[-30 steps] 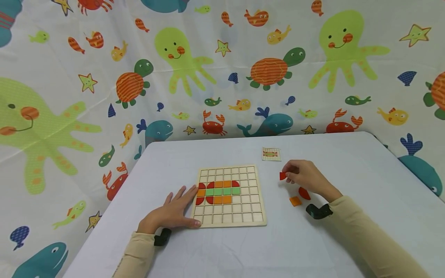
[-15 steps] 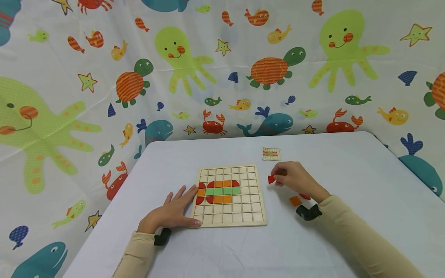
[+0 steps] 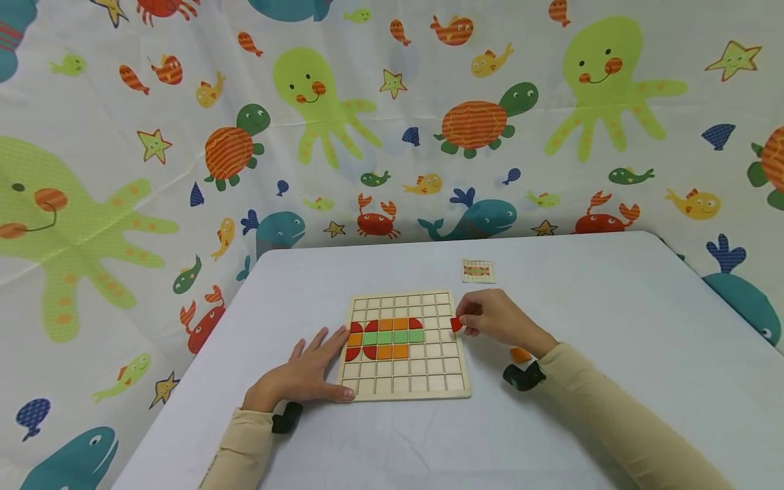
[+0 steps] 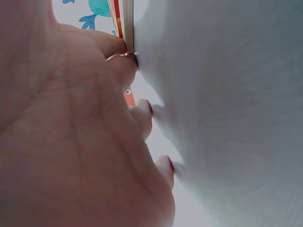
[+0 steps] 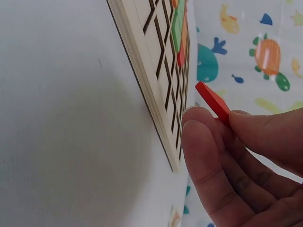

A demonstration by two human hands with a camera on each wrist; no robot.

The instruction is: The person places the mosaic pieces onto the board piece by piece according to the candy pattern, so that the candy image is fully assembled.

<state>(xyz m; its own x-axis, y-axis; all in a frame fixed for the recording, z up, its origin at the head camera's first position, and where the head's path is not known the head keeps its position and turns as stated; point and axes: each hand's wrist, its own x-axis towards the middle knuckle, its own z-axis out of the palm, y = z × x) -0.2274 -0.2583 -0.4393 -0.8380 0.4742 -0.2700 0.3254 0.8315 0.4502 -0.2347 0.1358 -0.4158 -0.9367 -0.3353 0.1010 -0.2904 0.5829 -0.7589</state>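
My right hand (image 3: 499, 316) pinches a red tile (image 3: 456, 324) between thumb and fingertips, over the right edge of a wooden grid board (image 3: 429, 381). In the right wrist view the red tile (image 5: 215, 101) tilts up above the board (image 5: 147, 80). My left hand (image 3: 306, 371) lies spread at the board's left side, thumb on its lower left corner; in the left wrist view the fingers of this hand (image 4: 94, 118) reach the board's edge (image 4: 128, 28). Set in the grid are red rounded tiles (image 3: 370, 352), orange square tiles (image 3: 393, 352) and a row of green tiles (image 3: 392, 337).
An orange tile (image 3: 520, 354) lies on the white table (image 3: 392, 442) under the right forearm. Behind the board sits a small pattern card (image 3: 478, 271). A cloth printed with sea animals (image 3: 361, 163) hangs behind the table.
My right hand has carried the red tile leftward from the table to the board's right edge. The forearm now covers the other red tile. My left hand has stayed put.
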